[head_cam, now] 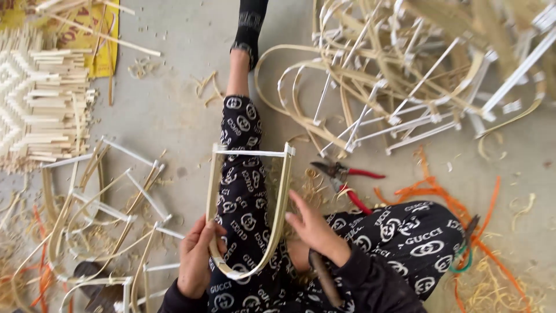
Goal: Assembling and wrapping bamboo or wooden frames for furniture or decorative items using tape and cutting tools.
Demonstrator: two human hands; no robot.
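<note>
The left hand (196,258) is closed around the curved bottom of a U-shaped bamboo frame (278,203) over the lap. The right hand (313,229), fingers open, touches its right side. Pruners (341,177) lie beyond.

Head view, steeply down, close

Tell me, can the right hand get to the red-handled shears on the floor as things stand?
Probably yes: the right hand is open beside the bamboo frame, and the shears lie uncovered nearby.
</note>
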